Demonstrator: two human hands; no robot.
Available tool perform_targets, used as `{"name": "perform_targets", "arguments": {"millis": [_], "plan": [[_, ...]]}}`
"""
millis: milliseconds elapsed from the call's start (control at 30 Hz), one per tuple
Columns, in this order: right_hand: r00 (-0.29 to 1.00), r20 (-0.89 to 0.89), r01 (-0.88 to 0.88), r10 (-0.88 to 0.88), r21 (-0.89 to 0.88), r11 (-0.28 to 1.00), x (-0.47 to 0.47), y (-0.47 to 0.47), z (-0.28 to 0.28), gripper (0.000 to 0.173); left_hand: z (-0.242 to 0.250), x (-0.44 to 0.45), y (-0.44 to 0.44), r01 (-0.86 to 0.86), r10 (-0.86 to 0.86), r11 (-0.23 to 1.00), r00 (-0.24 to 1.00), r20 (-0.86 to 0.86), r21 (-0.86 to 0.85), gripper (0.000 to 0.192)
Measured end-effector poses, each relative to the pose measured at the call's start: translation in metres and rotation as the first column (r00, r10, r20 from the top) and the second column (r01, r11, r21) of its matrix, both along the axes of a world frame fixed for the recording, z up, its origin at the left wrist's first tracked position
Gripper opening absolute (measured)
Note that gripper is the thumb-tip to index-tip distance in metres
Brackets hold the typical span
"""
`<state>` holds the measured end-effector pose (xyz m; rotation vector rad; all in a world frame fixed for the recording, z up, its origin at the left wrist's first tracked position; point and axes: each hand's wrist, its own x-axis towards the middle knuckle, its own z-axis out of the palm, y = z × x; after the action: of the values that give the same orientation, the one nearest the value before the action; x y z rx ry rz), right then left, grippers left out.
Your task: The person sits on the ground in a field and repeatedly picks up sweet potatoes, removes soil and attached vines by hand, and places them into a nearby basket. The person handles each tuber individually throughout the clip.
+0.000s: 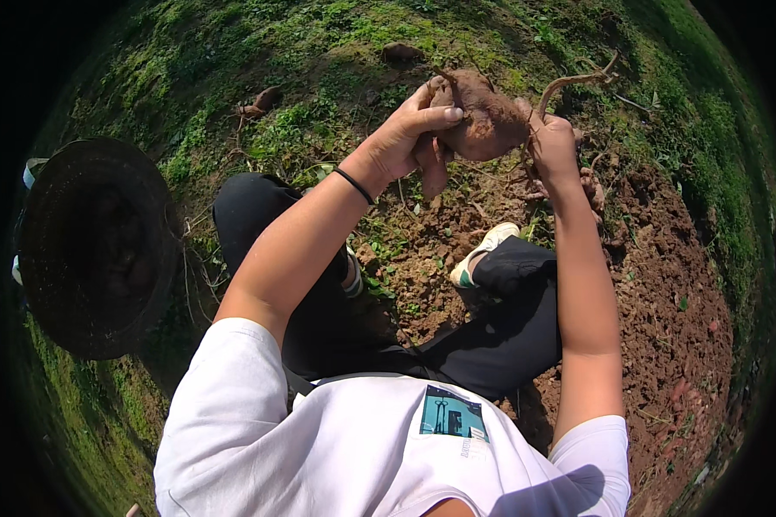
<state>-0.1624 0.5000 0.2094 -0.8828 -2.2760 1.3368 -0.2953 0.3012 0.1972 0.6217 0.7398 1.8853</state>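
A large soil-coated root tuber (pixel 488 119), which looks like a sweet potato, is held up in front of me between both hands. My left hand (pixel 398 139) grips its left side, thumb laid across the skin. A slimmer tuber (pixel 433 173) hangs just below that hand. At the other end, my right hand (pixel 553 145) is closed around a woody stem (pixel 572 79) that sticks up past my fist. The exact joint between stem and tuber is partly covered by my right fingers. Behind my right wrist, more tubers (pixel 592 190) lie against the soil.
A deep dark bucket (pixel 45 258) stands at my left; its contents are too shaded to name. Two more tubers, one left (pixel 268 98) and one farther off (pixel 401 52), lie on the weedy ground. Loose reddish soil (pixel 666 291) spreads to the right. Pale shoes (pixel 498 238) are below my hands.
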Motion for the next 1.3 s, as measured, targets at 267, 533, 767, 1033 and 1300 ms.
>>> {"name": "perform_targets", "arguments": {"millis": [267, 533, 767, 1033, 1300], "plan": [[0.864, 0.465, -0.125, -0.192, 0.569, 0.813, -0.034, -0.027, -0.009, 0.039, 0.0, -0.01, -0.021, -0.368, 0.434, 0.9, 0.805, 0.405, -0.233, 0.046], [0.789, 0.59, -0.45, 0.17, 0.367, 0.814, -0.015, 0.007, -0.062, 0.03, 0.011, -0.133, -0.272, -0.867, 0.775, 0.469, 0.31, 0.55, -0.172, 0.059], [0.886, 0.427, -0.186, 0.182, -0.033, 0.982, -0.056, -0.029, -0.041, 0.027, 0.03, -0.239, -0.508, -0.891, 0.898, -0.322, -0.395, 0.195, -0.32, 0.072], [0.799, 0.549, -0.427, 0.245, 0.23, 0.875, -0.11, -0.04, -0.124, 0.034, -0.164, -0.341, -0.328, -0.723, 0.824, 0.218, 0.496, -0.273, -0.656, 0.015], [0.644, 0.689, -0.478, 0.333, 0.023, 0.878, -0.181, -0.032, -0.24, 0.038, -0.342, -0.355, -0.109, -0.714, -0.283, 0.155, 0.63, -0.723, -0.683, 0.072]]}}
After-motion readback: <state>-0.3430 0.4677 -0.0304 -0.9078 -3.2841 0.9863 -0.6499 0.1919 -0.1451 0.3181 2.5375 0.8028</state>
